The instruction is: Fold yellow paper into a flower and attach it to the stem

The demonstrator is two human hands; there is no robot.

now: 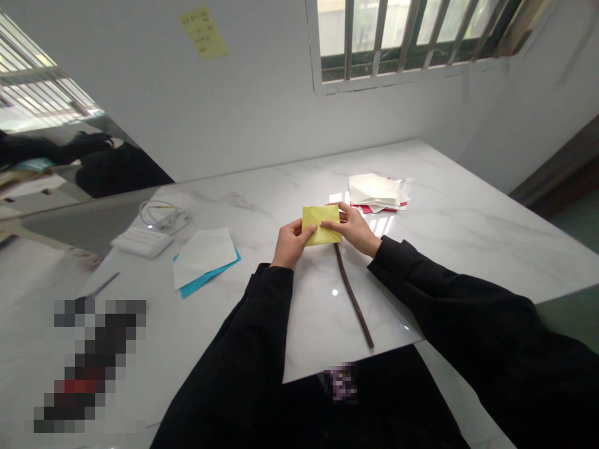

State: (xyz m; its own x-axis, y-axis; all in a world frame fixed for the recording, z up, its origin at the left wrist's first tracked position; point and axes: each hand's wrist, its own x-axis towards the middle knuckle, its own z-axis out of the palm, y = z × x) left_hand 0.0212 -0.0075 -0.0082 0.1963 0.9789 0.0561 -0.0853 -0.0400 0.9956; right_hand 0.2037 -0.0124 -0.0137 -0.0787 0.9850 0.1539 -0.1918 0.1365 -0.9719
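A white cable (163, 216), white keypad (141, 242), teal-and-white sheets (203, 259) and a red-and-white paper stack (375, 193) lie on marble (449, 212).

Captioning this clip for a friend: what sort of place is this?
Probably a simple indoor craft room: a marble-topped table, coloured paper sheets, folded yellow paper in hand, and a barred window in a white wall.
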